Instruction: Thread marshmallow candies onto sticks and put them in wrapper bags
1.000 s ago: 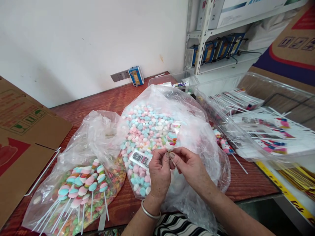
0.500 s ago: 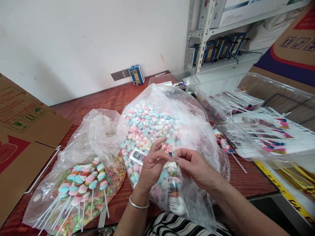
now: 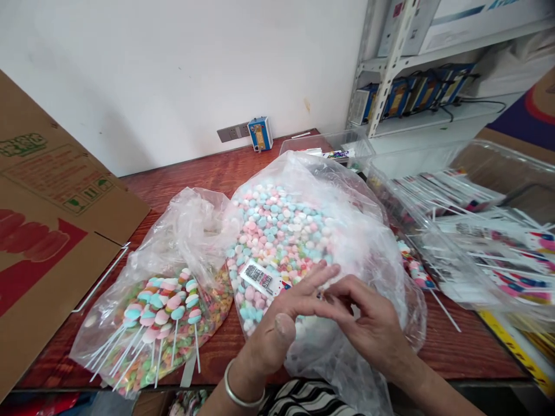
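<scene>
My left hand (image 3: 281, 323) has its fingers stretched out towards the right, and its thumb stands apart. Against those fingertips my right hand (image 3: 368, 323) is curled, thumb and fingers pinched together; whatever is between them is too hidden to make out. Both hands are over a large clear bag (image 3: 359, 248) of pink, blue and white marshmallow sweets (image 3: 269, 222). A white printed wrapper (image 3: 260, 278) lies on the sweets, just beyond my left hand.
At left, marshmallow sticks (image 3: 162, 306) lie on a smaller bag (image 3: 195, 214) of coloured ring sweets. A cardboard box (image 3: 56, 196) borders that side. On the right are a clear bin (image 3: 416, 231) of printed wrappers and one wrapped stick (image 3: 418, 271). A blue device (image 3: 260, 134) stands by the wall.
The clear printed wrapper held upright between my hands is out of sight. My left fingers have stretched out, and my right hand has curled more. The view has shifted left.
</scene>
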A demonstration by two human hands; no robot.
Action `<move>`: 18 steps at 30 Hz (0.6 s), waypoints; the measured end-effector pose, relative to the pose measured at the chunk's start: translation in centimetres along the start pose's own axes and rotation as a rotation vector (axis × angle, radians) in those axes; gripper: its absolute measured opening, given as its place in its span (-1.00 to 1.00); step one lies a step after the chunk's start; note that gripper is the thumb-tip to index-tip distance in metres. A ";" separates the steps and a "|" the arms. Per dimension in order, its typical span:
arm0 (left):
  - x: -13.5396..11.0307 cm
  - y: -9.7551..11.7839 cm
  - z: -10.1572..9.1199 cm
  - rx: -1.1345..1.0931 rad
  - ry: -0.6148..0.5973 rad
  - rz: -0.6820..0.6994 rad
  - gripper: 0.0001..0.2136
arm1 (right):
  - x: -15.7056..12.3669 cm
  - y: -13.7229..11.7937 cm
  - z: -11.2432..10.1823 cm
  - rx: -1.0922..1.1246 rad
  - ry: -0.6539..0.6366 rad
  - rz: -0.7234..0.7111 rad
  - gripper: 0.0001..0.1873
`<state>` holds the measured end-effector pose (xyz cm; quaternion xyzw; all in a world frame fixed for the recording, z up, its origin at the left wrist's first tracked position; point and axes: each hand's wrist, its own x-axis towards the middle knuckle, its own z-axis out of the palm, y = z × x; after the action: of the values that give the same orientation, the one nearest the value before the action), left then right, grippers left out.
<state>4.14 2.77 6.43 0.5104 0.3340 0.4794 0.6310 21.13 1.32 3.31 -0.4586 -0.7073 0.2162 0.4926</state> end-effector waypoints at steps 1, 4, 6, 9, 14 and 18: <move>-0.1 -0.3 -0.1 -0.007 0.108 0.054 -0.38 | 0.1 0.4 -0.2 -0.024 0.066 0.023 -0.87; -0.2 -1.8 -0.6 -0.103 0.277 -0.033 -0.37 | 0.3 0.6 -1.0 -0.142 0.229 0.003 -0.88; -0.1 -2.3 -0.7 -0.202 0.105 -0.304 -0.25 | 0.1 0.2 -1.1 -0.197 0.180 -0.130 -0.87; 0.2 -1.6 -0.7 -0.359 -0.127 -0.380 -0.15 | -0.9 -0.3 0.0 -0.192 -0.074 -0.415 -0.76; -0.5 1.5 -1.4 -0.004 -0.306 0.027 -0.12 | -1.3 1.4 1.6 -0.020 -0.119 -0.155 -0.87; -2.3 1.2 -2.2 0.536 -0.192 0.105 -0.34 | -0.1 2.4 1.7 0.352 -0.006 0.350 -0.90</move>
<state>1.14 1.32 6.88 0.7185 0.3608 0.3557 0.4765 20.71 2.63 0.71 -0.4807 -0.5700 0.4192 0.5180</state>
